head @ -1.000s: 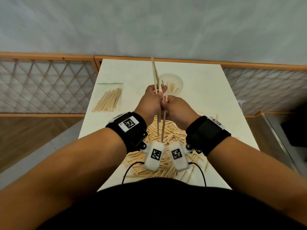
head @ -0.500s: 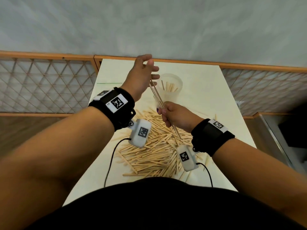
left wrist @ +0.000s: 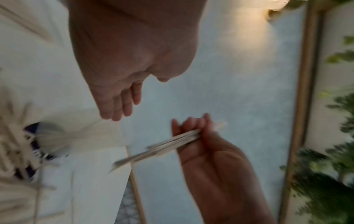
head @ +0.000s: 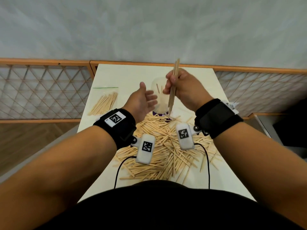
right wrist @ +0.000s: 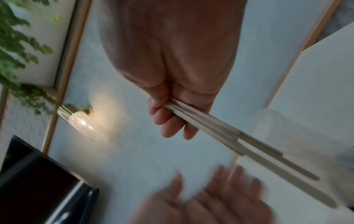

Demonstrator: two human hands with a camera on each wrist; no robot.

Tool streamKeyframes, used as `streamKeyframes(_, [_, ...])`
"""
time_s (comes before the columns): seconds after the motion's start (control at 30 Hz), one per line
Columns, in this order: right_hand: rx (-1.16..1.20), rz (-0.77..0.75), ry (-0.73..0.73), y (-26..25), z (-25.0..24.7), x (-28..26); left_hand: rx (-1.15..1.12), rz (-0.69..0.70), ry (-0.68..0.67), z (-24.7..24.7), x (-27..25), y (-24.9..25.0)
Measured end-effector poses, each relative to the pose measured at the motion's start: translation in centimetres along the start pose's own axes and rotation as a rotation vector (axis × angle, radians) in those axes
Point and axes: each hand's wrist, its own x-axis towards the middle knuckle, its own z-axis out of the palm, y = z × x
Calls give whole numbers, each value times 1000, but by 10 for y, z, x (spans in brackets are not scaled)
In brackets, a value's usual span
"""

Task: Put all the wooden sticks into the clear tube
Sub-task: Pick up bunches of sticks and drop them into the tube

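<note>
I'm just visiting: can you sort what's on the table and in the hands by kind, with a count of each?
Clear tube: 1
Clear bag of sticks: 1
Loose pile of sticks: 1, the sticks in it too many to count
Bundle of sticks, gripped by the right hand: 1
Hands, counting the empty left hand: 2
Total: 6

tube (head: 159,97) behind stick pile (head: 166,146), bag (head: 104,103) left
</note>
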Motion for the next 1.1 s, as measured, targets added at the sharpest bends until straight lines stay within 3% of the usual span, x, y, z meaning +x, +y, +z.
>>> streamKeyframes(0.1, [177,-75,46,-23,-3,7,-46,-262,-68,3,-5,-14])
streamKeyframes(0.23, [215,-55,9,-26,4,4,-217,-364,-142,19,-15,-16])
streamKeyframes(0.5, [-95,-104,22,-13,3,-1,-187,-326,-65,20,-15,-7])
streamKeyframes(0.73, [-676,-27,-35,-20,-3,3,-18,-323,-166,23,-21,-5])
streamKeyframes(0.8, [-714,1,-33,-22,-7,5,104,-271,-239,21,-23,-4])
streamKeyframes(0.97, [-787,44,-38,-29,-16,13,361,16,-369,16,-25,-3])
streamKeyframes(1.1, [-792,52,-104,-34,-20,15,461,63,-423,19,-28,0])
